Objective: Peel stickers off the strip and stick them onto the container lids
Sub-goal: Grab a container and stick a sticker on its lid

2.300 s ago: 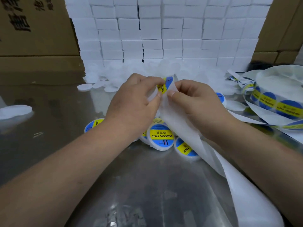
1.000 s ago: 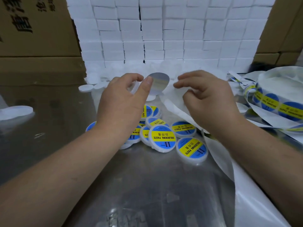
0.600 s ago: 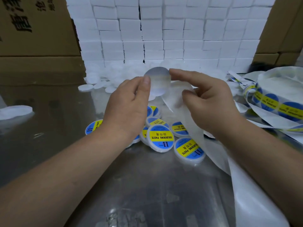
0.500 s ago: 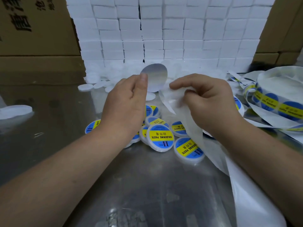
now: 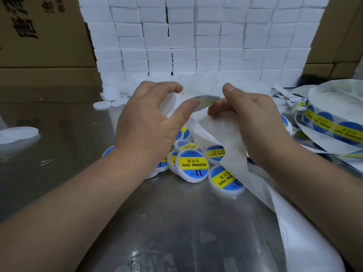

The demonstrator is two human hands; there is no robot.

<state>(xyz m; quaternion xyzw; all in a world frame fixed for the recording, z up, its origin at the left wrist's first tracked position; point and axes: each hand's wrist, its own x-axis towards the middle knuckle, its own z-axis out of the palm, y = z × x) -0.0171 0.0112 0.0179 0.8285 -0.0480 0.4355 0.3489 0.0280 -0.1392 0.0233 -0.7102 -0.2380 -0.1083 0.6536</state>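
Sticker (image 5: 209, 99) has dropped from upright to nearly flat since half a second ago. I now see it edge-on, up between the two grips above the surface (image 5: 157, 222).

Left grip (image 5: 149, 126): thumb tip touches the sticker's left edge, and the fingers arch over something white behind it. I can't tell if that's a lid, or if this grip actually holds anything.

Right grip (image 5: 257, 124): fingers curled round the white backing strip (image 5: 231, 150), thumb raised over the sticker's right edge. The strip runs from it down across the surface toward me.

Labelled lids (image 5: 193, 165), blue/yellow, lie in a loose overlapping pile below both grips. Bare lids (image 5: 102, 105) lie at the foot of the stacked white boxes (image 5: 206, 42). Sticker roll (image 5: 334, 126) is off right, cartons (image 5: 39, 36) rear left.
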